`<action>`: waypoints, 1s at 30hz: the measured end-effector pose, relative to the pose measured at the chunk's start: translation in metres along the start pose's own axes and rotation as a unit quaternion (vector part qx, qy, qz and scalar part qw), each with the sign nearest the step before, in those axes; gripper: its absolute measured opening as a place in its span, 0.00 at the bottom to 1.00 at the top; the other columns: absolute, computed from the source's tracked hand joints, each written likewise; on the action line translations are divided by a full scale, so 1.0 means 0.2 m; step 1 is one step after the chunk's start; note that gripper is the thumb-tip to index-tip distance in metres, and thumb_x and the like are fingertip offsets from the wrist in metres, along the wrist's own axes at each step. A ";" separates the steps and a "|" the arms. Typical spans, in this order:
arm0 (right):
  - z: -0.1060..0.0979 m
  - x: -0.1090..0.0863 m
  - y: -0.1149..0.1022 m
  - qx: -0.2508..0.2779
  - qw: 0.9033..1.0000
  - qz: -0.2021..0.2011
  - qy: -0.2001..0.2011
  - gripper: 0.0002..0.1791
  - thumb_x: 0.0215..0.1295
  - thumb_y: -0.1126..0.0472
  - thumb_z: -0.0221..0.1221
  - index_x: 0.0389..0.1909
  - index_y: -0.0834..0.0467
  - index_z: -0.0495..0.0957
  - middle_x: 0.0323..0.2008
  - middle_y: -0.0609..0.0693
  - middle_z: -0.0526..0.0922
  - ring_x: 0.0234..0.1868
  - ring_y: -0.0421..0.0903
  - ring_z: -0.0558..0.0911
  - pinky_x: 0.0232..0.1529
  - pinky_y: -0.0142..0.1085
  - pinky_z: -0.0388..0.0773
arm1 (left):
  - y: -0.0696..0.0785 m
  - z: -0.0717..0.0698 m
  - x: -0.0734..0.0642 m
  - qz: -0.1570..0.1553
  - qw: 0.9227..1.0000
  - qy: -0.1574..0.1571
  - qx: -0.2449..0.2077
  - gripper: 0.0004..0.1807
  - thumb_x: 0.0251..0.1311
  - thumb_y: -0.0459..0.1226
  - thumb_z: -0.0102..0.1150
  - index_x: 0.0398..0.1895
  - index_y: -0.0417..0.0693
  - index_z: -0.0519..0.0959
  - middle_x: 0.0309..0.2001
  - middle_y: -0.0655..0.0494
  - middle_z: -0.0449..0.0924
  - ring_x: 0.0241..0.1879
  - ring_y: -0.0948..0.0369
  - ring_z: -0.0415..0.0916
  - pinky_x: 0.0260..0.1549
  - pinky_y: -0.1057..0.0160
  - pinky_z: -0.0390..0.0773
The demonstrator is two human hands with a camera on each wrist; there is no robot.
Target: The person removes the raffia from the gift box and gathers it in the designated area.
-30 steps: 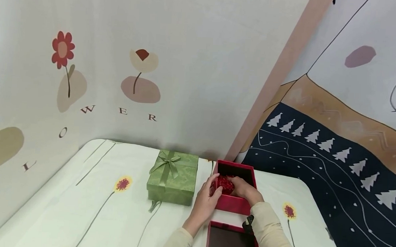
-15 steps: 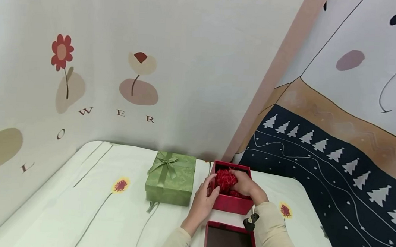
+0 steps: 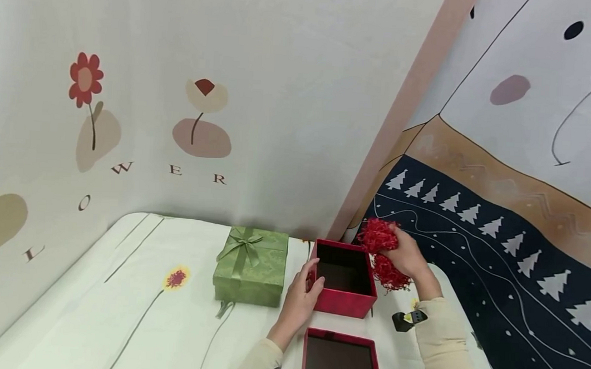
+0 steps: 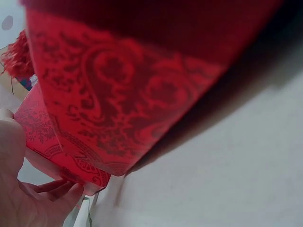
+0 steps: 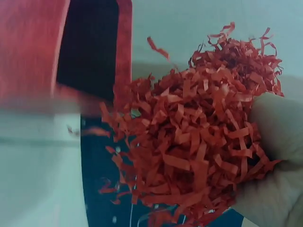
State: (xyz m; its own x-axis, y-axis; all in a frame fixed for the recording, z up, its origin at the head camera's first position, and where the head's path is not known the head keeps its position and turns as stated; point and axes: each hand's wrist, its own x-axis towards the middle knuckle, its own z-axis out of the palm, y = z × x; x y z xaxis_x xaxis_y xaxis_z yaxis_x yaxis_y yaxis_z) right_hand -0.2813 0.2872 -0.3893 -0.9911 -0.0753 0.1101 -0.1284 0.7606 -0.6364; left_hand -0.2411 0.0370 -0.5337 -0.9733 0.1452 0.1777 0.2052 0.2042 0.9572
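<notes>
My right hand [image 3: 406,256] grips a clump of red shredded paper [image 3: 380,237], held just right of a red gift box [image 3: 345,304]. In the right wrist view the crinkled strips [image 5: 189,137] spill out past the fingers. My left hand [image 3: 297,299] holds the box at its near left corner, thumb on one side and fingers on the other. The box's dark inside shows no paper. From the left wrist, my left hand [image 4: 35,194] meets the patterned side of the box [image 4: 66,151]; part of the hand is out of view.
A red box lid [image 3: 341,359] with a dark inside lies in front of the box. To the left stands a green gift box [image 3: 251,268] with a ribbon bow. All rest on a white flowered tablecloth [image 3: 134,287], with printed wall hangings [image 3: 298,123] behind.
My right hand has lifted the red shredded paper out of the box and carried it to the right. The left hand has stayed at the box. The view has shifted slightly.
</notes>
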 end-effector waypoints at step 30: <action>0.15 -0.24 0.51 -0.114 0.974 0.155 -0.121 0.44 0.68 0.58 0.66 0.73 0.78 0.56 0.68 0.80 0.64 0.67 0.77 0.66 0.65 0.67 0.67 | 0.00 0.00 0.00 -0.005 1.000 -0.003 0.004 0.30 0.78 0.53 0.50 0.79 0.60 0.62 0.71 0.46 0.68 0.69 0.47 0.69 0.65 0.40 0.71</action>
State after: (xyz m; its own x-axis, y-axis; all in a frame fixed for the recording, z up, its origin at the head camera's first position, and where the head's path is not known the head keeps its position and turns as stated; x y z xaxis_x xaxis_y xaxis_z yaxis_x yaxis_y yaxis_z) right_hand -0.2483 0.3487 -0.4820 -0.9636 0.0522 -0.2623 0.1630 0.8922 -0.4213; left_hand -0.2413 0.0372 -0.5338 -0.9746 0.1481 0.1678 0.1972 0.2136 0.9568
